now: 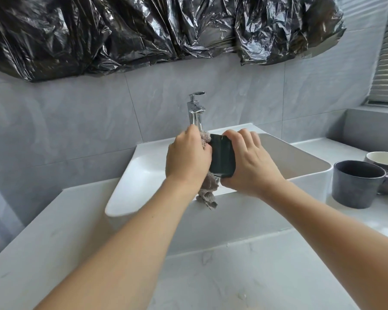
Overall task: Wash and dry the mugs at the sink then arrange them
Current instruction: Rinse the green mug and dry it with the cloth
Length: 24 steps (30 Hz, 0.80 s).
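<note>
I see the right hand (251,162) curled around a dark green mug (222,156), fingers over its far side and thumb under its near end, holding it on its side above the white sink (143,166), just in front of the chrome tap (196,113). Pressed against that mug from the other side, the left hand (187,158) grips a grey-brown cloth (207,191), which bunches above its fingers and hangs below its wrist. Well off to the right hand's outer side, a dark grey mug (356,184) stands upright on the counter (367,215), touching a white-rimmed mug (385,161) behind it.
</note>
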Each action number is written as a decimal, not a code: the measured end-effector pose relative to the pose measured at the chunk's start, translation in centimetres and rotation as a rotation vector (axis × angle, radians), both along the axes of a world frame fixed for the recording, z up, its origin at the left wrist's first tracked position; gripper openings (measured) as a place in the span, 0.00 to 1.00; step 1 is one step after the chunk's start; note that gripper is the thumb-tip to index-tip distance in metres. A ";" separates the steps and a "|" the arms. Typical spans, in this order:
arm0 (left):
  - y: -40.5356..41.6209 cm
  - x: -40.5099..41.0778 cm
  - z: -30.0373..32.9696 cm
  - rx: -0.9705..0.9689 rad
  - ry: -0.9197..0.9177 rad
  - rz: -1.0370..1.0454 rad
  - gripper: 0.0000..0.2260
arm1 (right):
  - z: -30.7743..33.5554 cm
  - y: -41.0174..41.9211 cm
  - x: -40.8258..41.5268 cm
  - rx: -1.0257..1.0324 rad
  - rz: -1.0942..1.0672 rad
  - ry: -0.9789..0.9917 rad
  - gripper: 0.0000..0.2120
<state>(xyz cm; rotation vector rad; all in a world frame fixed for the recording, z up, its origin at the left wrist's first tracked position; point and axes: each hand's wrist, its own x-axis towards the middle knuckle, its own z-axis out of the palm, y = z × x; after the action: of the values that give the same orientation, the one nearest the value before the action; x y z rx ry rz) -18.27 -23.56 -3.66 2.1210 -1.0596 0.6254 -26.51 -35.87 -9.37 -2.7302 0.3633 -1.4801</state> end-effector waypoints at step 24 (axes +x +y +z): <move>5.0 1.0 -1.7 -0.379 0.263 -0.320 0.07 | -0.1 -0.3 -0.1 0.214 0.137 -0.024 0.43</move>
<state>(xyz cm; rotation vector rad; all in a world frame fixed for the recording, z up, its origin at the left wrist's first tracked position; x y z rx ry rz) -17.29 -18.56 -5.35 1.6117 -1.0116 0.3469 -26.63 -36.14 -9.44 -2.5142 0.3067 -1.3542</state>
